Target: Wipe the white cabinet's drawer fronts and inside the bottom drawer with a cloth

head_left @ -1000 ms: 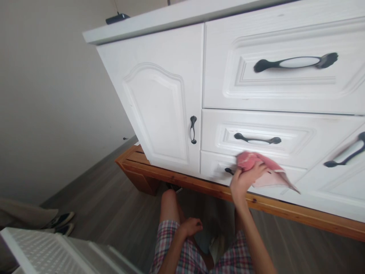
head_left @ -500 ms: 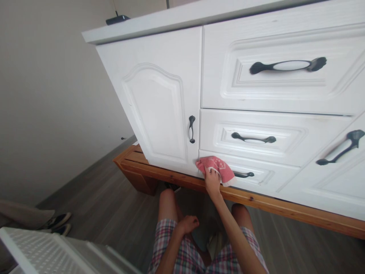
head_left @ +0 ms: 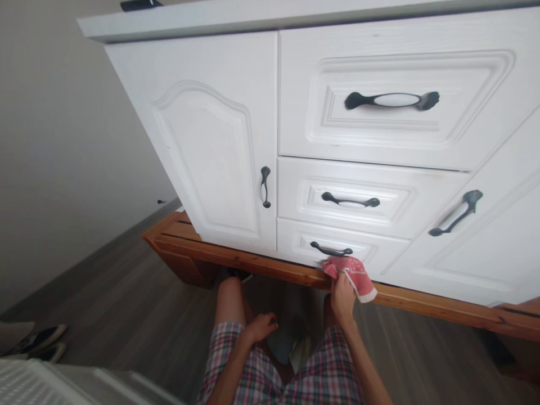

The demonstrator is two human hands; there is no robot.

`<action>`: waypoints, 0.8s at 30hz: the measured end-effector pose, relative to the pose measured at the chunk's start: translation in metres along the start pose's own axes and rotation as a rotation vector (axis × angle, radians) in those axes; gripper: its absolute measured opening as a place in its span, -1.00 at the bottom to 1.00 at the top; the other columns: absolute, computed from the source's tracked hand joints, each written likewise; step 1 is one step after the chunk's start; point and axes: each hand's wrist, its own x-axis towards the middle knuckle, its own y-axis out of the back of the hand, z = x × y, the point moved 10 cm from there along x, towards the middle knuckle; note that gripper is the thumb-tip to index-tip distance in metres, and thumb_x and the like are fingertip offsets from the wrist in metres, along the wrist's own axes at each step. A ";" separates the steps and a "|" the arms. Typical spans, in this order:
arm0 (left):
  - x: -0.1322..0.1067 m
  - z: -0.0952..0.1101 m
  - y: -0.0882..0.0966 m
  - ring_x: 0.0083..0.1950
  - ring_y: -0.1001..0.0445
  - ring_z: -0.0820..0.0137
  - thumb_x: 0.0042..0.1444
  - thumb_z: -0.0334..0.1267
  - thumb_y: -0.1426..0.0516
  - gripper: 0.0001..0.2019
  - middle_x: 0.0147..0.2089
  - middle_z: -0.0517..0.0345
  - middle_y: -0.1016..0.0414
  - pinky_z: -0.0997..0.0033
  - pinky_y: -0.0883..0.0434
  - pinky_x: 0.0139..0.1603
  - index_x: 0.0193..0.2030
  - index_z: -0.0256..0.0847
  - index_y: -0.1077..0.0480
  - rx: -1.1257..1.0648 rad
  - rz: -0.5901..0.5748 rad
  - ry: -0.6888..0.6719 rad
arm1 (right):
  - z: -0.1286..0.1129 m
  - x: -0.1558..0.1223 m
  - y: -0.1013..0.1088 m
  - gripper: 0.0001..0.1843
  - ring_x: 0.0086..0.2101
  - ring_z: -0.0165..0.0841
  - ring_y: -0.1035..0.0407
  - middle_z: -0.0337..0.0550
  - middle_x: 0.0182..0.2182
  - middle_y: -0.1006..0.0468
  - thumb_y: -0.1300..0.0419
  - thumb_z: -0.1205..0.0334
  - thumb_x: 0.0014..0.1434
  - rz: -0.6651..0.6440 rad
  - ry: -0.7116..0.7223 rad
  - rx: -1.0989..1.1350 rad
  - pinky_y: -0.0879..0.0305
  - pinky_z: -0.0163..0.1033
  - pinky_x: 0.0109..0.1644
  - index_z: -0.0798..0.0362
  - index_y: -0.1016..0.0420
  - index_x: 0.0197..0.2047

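Observation:
My right hand [head_left: 342, 296] grips a pink cloth [head_left: 352, 274] and presses it against the lower edge of the bottom drawer [head_left: 379, 256] of a white cabinet [head_left: 219, 140], just under the drawer's black handle [head_left: 331, 251]. My left hand [head_left: 261, 326] rests on my left knee with its fingers curled and nothing visible in them. I am crouched in plaid shorts [head_left: 253, 371] in front of the cabinet.
The cabinet stands on a wooden base [head_left: 422, 306] over a grey wood floor [head_left: 147, 315]. A door with a black handle [head_left: 265, 187] is left of three stacked drawers. Shoes [head_left: 37, 346] lie at lower left beside a white slatted object [head_left: 25, 385]. A wall rises at left.
My right hand slid the cloth from the bottom drawer's left corner rightward and down to its lower edge. The view shifted, so the cabinet appears further left. My left hand stayed on the knee.

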 end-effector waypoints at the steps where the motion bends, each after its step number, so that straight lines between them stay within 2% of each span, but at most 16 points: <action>1: 0.000 0.000 0.001 0.16 -0.62 0.15 0.50 0.04 -0.18 -0.56 0.14 -0.03 -0.62 -0.07 -0.50 0.30 0.31 -0.23 -0.45 -0.002 0.006 0.001 | 0.008 0.007 0.013 -0.51 -0.19 -0.04 -0.44 0.16 -0.21 -0.54 0.07 0.02 0.45 0.042 -0.028 -0.005 -0.41 0.05 0.00 0.18 -0.52 0.08; 5: 0.002 -0.001 0.004 0.14 -0.63 0.16 0.50 0.02 -0.13 -0.48 0.12 -0.07 -0.64 0.03 -0.50 0.26 0.43 -0.25 -0.34 -0.019 0.016 0.012 | 0.023 0.040 0.064 -0.40 0.07 0.11 -0.36 0.35 0.01 -0.48 0.06 -0.02 0.42 0.272 -0.131 0.006 -0.31 0.22 0.23 0.31 -0.39 0.23; 8: 0.003 -0.003 0.003 0.13 -0.65 0.15 0.46 0.02 -0.11 -0.46 0.07 -0.06 -0.67 0.20 -0.48 0.18 0.44 -0.21 -0.32 -0.039 0.017 0.026 | 0.015 0.063 0.089 -0.42 0.23 0.14 -0.26 0.35 0.12 -0.42 0.02 0.02 0.43 0.414 -0.164 0.041 -0.20 0.26 0.37 0.27 -0.32 0.31; 11: 0.002 -0.002 0.001 0.13 -0.67 0.15 0.41 -0.01 -0.10 -0.47 0.06 -0.05 -0.69 0.29 -0.48 0.11 0.42 -0.18 -0.36 -0.066 0.016 0.015 | -0.013 0.076 0.102 -0.44 0.33 0.19 -0.17 0.42 0.24 -0.35 -0.01 0.08 0.44 0.548 -0.149 0.085 -0.09 0.32 0.43 0.24 -0.29 0.36; 14: 0.002 0.000 -0.004 0.03 -0.70 0.17 0.37 -0.06 -0.08 -0.52 0.05 0.00 -0.71 0.32 -0.51 0.00 0.36 -0.14 -0.42 -0.093 -0.006 0.000 | -0.059 0.077 0.102 -0.48 0.36 0.22 -0.14 0.43 0.31 -0.27 -0.04 0.11 0.44 0.643 -0.078 0.126 -0.04 0.39 0.44 0.18 -0.35 0.35; 16: 0.003 0.000 -0.006 -0.02 -0.71 0.19 0.36 -0.04 -0.08 -0.55 0.05 0.03 -0.72 0.32 -0.52 -0.06 0.31 -0.09 -0.46 -0.104 -0.017 -0.004 | -0.096 0.075 0.088 -0.53 0.33 0.20 -0.16 0.37 0.30 -0.27 -0.06 0.11 0.44 0.610 -0.012 0.158 -0.08 0.39 0.42 0.13 -0.43 0.30; 17: 0.004 -0.001 -0.006 -0.03 -0.71 0.19 0.35 -0.03 -0.09 -0.56 0.05 0.04 -0.72 0.32 -0.53 -0.06 0.29 -0.08 -0.48 -0.104 -0.018 -0.007 | -0.115 0.074 0.076 -0.54 0.31 0.19 -0.17 0.35 0.29 -0.28 -0.07 0.10 0.43 0.552 0.028 0.180 -0.10 0.38 0.40 0.12 -0.47 0.27; 18: 0.005 -0.001 -0.006 -0.02 -0.71 0.20 0.35 -0.02 -0.10 -0.57 0.04 0.05 -0.72 0.32 -0.53 -0.03 0.27 -0.08 -0.49 -0.101 -0.017 -0.009 | -0.135 0.073 0.061 -0.56 0.29 0.18 -0.19 0.33 0.28 -0.30 -0.07 0.11 0.43 0.468 0.067 0.206 -0.13 0.37 0.38 0.11 -0.51 0.25; 21: 0.006 -0.005 -0.005 0.03 -0.69 0.20 0.38 -0.02 -0.13 -0.59 0.04 0.03 -0.71 0.26 -0.52 0.06 0.26 -0.11 -0.50 -0.080 -0.017 -0.007 | -0.184 0.066 -0.005 -0.53 0.17 0.16 -0.29 0.31 0.17 -0.43 -0.04 0.16 0.39 0.070 0.151 0.309 -0.21 0.37 0.31 0.08 -0.63 0.20; 23: 0.006 -0.007 -0.005 0.08 -0.67 0.19 0.41 -0.02 -0.14 -0.58 0.09 -0.02 -0.69 0.17 -0.52 0.15 0.27 -0.17 -0.50 -0.065 -0.016 -0.010 | -0.203 0.056 -0.044 -0.50 0.02 0.09 -0.39 0.23 -0.03 -0.54 -0.02 0.18 0.38 -0.140 0.179 0.384 -0.29 0.33 0.25 0.04 -0.68 0.18; 24: 0.005 -0.007 -0.004 0.10 -0.66 0.18 0.42 -0.02 -0.15 -0.58 0.12 -0.05 -0.68 0.13 -0.52 0.19 0.27 -0.19 -0.50 -0.058 -0.015 -0.015 | -0.209 0.051 -0.058 -0.49 -0.04 0.05 -0.42 0.17 -0.11 -0.57 -0.01 0.17 0.38 -0.197 0.186 0.420 -0.33 0.29 0.23 0.02 -0.68 0.20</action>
